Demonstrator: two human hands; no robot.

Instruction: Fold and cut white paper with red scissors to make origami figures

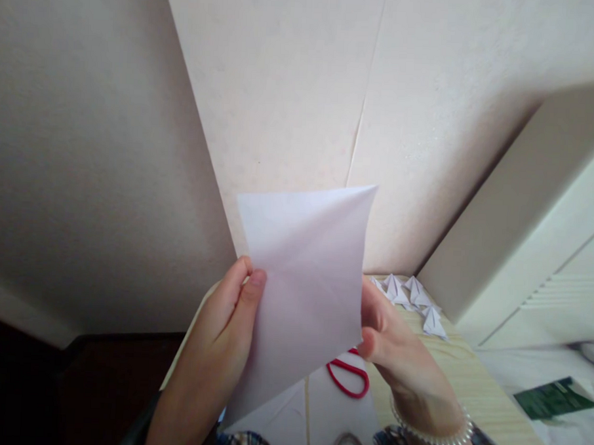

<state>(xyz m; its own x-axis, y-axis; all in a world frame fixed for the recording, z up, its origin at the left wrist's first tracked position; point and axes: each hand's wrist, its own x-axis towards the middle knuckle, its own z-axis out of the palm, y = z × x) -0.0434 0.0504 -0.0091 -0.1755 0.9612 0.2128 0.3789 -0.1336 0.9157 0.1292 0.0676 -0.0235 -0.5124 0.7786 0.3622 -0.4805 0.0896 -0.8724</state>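
A white sheet of paper (304, 282) is held up above the table, slightly curved, with its top right corner bent. My left hand (223, 331) pinches its left edge between thumb and fingers. On the other side, my right hand (399, 351) is at the right edge, its thumb by the lower right corner and its fingertips partly hidden behind the paper. Below the sheet, the red handles of a pair of scissors (352, 382) show; the blades are hidden. More white paper (281, 415) lies under the held sheet.
Several small folded white paper pieces (433, 320) sit at the table's far right corner. The light wooden table (490, 408) meets the wall (292, 117) behind. A white cabinet-like unit (537, 226) stands at right, near a green packet (555, 398) on white cloth.
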